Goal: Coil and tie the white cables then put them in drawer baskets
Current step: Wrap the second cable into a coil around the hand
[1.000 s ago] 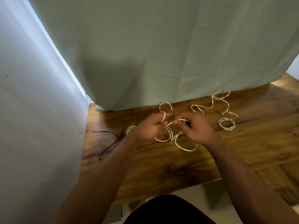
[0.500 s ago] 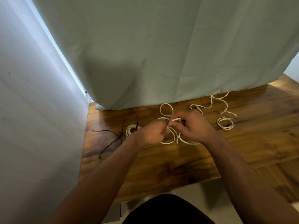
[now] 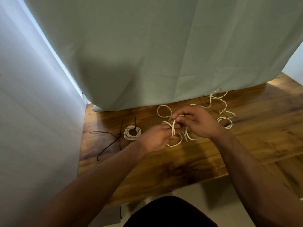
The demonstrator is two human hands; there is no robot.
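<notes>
Over the desk (image 3: pixel 164 169), the left hand (image 3: pixel 154 138) has its grip curled round the gathered loops of the white cable (image 3: pixel 173 131); the right hand (image 3: pixel 199 122) pinches the strand feeding them. Each new turn should probably match those loops in size, laid snug, with the trailing slack drawn in untwisted

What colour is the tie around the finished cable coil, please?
Black tie, clearest in the head view.

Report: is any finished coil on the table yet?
Yes, a white coil cinched by a black tie lies on the table.
</notes>
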